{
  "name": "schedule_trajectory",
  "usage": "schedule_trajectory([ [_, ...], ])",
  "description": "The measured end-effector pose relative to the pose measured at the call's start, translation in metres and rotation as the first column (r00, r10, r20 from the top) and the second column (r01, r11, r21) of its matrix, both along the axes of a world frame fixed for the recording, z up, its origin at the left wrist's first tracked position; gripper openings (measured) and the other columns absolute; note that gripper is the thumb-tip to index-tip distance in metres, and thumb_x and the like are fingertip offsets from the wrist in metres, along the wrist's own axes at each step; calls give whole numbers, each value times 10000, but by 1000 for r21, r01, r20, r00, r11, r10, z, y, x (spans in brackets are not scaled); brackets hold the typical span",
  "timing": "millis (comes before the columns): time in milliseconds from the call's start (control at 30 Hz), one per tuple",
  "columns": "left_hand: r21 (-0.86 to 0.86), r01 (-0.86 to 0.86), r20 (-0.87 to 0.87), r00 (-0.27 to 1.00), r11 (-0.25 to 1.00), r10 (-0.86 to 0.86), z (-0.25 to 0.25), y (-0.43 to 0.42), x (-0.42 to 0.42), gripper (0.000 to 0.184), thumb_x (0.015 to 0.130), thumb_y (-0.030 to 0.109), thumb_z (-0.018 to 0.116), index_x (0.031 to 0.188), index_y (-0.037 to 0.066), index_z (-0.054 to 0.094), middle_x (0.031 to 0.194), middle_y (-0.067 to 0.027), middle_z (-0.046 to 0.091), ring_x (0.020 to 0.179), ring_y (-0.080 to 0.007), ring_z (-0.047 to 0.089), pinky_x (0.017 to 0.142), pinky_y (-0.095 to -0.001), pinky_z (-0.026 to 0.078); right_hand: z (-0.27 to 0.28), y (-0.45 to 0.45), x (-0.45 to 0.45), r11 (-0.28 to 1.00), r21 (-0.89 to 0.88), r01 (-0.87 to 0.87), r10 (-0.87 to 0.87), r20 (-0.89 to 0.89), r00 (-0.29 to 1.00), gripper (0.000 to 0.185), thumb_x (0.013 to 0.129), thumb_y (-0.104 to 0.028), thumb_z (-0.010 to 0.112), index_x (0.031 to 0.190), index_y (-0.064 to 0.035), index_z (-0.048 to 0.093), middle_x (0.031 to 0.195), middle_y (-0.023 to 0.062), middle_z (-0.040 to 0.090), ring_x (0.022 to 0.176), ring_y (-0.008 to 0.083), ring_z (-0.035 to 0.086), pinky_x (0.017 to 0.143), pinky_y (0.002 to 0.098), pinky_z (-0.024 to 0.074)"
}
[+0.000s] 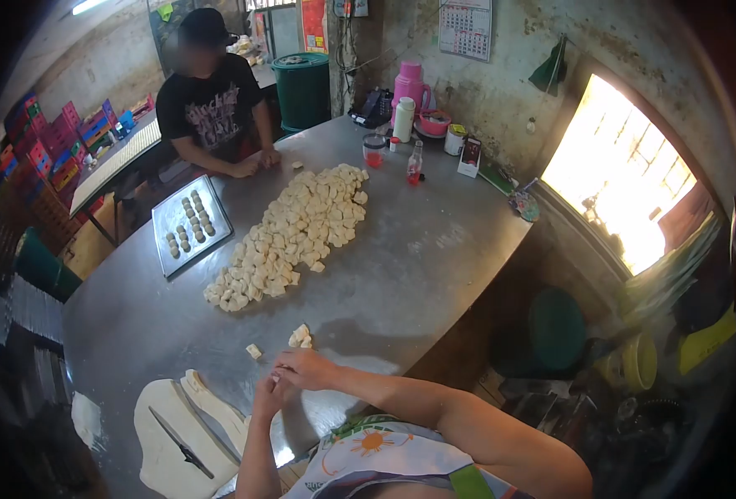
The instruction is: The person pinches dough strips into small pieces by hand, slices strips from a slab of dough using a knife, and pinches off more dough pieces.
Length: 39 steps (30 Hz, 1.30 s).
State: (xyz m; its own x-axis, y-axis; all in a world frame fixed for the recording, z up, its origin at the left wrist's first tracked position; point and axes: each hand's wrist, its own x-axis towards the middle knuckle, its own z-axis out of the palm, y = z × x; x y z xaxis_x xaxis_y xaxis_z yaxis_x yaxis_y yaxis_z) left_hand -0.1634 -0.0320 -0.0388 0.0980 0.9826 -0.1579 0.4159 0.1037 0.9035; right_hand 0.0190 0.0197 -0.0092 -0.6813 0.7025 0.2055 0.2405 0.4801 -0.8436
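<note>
My left hand [269, 394] and my right hand [305, 370] meet low over the steel table, fingers closed and pressed together. A small pale bit shows between the fingertips, too small to make out. Just beyond my right hand lies a little clump of cut dough pieces [301, 336], and left of it a single dough piece [254, 352]. A thick dough sheet [157, 420] lies left of my left hand, with a dark-handled knife [187, 452] resting on it. A cut dough strip [214, 403] runs along its right side.
A long heap of dough pieces [293, 229] covers mid-table, beside a tray [218, 226] with rows of dough balls. Across the table [401, 283] stands a person [214, 108], hands on the tabletop. Thermos [404, 119], bottle [414, 162] and cup [374, 151] stand far right. Flour [88, 422] lies left.
</note>
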Motion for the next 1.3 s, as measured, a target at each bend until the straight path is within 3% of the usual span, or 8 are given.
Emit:
schedule_trajectory([
  [133,-9,-7,-200,980,1000,5,25,-17,37,264,880,51,642,1135,-13,667,762,-84,681,671,-202,632,671,-320,513,1,-3,5,961,190,201,-199,-28,980,395,843,-399,689,1043,-63,634,996,182,646,955,369,642,805,443,515],
  [233,106,72,-95,994,992,-62,51,-35,44,241,877,44,636,1108,-16,674,756,-81,676,675,-200,633,664,-327,512,-32,31,20,987,33,160,-151,564,812,396,833,-399,690,1032,-61,635,1036,188,652,981,373,642,816,447,517],
  [567,386,-368,240,925,846,293,-6,-44,25,379,897,-2,579,1271,22,629,781,-20,627,713,-129,610,638,-262,491,-20,-5,-5,985,6,-173,173,25,985,369,836,-335,689,1081,-69,615,1000,170,649,967,357,650,815,430,512],
  [667,-158,-189,-1,982,969,191,-35,-33,-21,211,865,18,606,1052,1,703,787,-75,657,729,-163,626,655,-312,499,-1,3,-7,985,73,-159,165,-83,983,332,846,-325,680,1060,-79,616,979,155,654,950,364,647,816,441,505],
  [967,328,-15,76,997,945,-10,25,-3,45,109,885,53,612,936,5,696,793,-69,664,721,-146,625,637,-314,492,32,6,29,963,72,260,-267,107,958,282,837,-328,684,961,-83,618,1006,125,661,933,364,640,812,453,499],
  [1100,370,505,-409,842,780,-352,24,-8,36,165,885,37,613,1020,11,704,812,-89,669,748,-188,646,675,-344,516,-22,24,63,920,109,378,-390,366,845,313,818,-329,702,978,-72,619,1009,128,654,941,356,637,812,451,501],
  [1233,21,78,183,980,997,-80,55,-3,48,222,869,10,606,1074,15,694,822,-103,671,807,-233,667,717,-352,532,-22,16,53,906,208,368,-403,161,901,319,812,-315,704,998,-67,626,1002,148,649,943,360,636,818,455,503],
  [1300,483,-77,76,996,872,46,49,4,62,169,909,54,598,1046,16,688,839,-59,680,820,-174,662,729,-323,533,-9,13,45,899,246,362,-381,31,924,317,812,-308,703,1004,-67,629,999,156,648,942,363,636,821,457,504],
])
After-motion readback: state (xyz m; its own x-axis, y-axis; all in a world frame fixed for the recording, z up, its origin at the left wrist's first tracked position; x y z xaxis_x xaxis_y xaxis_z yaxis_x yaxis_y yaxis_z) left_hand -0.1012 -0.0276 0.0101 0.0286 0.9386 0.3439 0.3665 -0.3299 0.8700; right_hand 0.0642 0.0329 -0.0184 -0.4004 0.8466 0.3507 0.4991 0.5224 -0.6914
